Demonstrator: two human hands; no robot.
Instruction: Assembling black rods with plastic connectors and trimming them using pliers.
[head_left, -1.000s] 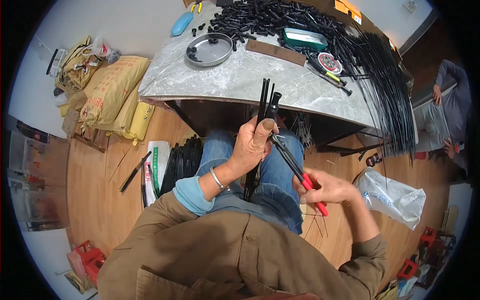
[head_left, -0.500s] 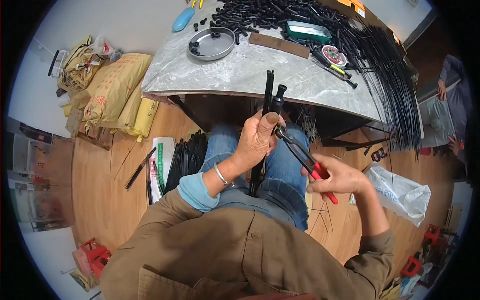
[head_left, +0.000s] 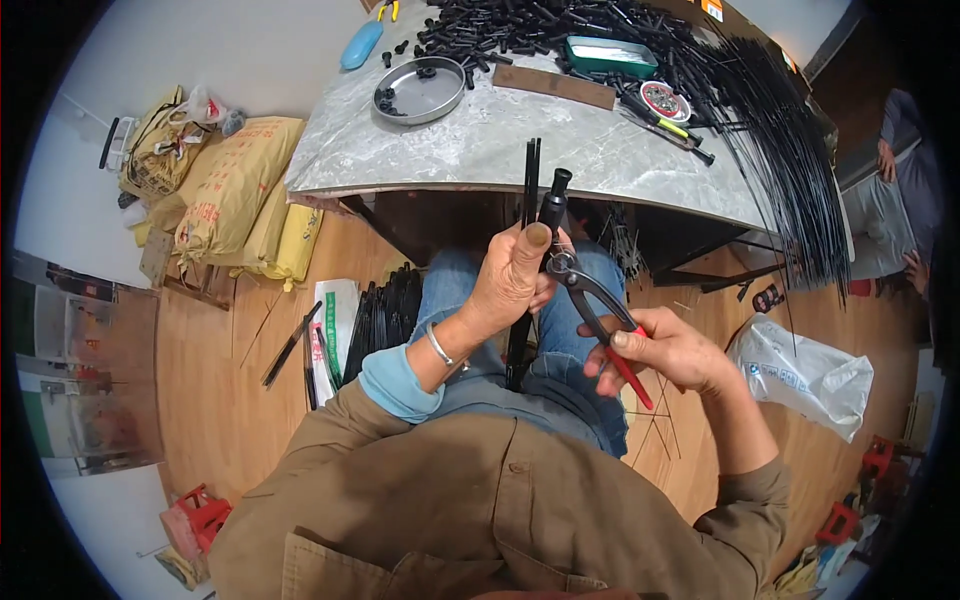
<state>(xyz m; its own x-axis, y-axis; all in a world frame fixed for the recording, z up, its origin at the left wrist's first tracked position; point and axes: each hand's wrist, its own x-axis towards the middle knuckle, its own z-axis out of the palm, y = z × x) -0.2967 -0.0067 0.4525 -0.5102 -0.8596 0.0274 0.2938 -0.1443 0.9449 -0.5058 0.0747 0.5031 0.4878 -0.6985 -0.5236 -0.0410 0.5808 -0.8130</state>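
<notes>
My left hand [head_left: 510,272] is closed around a black tubular piece [head_left: 555,200] with a flared top and several thin black rods [head_left: 532,180]. They stand upright above the thumb, with their lower part hanging below the fist between my knees. My right hand [head_left: 672,350] grips a pair of red-handled pincers [head_left: 598,302]. The pincers' head is against the lower part of the tube, just beside my left fingers. What lies between the jaws is too small to make out.
Ahead stands a grey marbled table [head_left: 430,160] with a round metal pan [head_left: 440,95], a wooden strip [head_left: 555,85], a green tray [head_left: 610,55] and heaped black tubes. Long black rods [head_left: 790,170] overhang its right side. Yellow sacks [head_left: 240,190] stand left. Another person's hand [head_left: 886,160] shows far right.
The pincers' handle ends have swung a little left, and my right fingers have shifted on them. The pincers' head stays by the tube. My left hand keeps its hold; the view has shifted slightly.
</notes>
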